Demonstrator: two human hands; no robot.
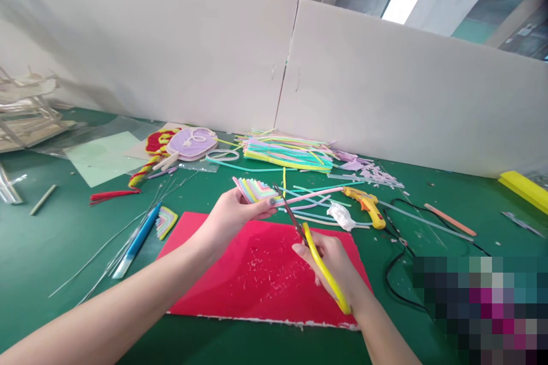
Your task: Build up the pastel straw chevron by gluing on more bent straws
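Note:
My left hand (237,205) pinches a striped fan-shaped piece made of pastel pipe cleaners (257,189). From its lower edge a pink pipe cleaner (314,195) sticks out to the right. My right hand (327,259) is closed on yellow-handled scissors (319,259), whose dark blades reach up to the pink strip close to the striped piece. Both hands are above a red board (257,262) strewn with small pale scraps. A similar striped piece (166,222) lies left of the board.
Behind the hands lies a bundle of pastel pipe cleaners (286,154). A yellow glue gun (368,205) with a black cord rests at right. Lilac and red-yellow fan-like crafts (192,144), a blue pen-like tool (143,234) and thin wires are at left. White panels (385,91) stand behind.

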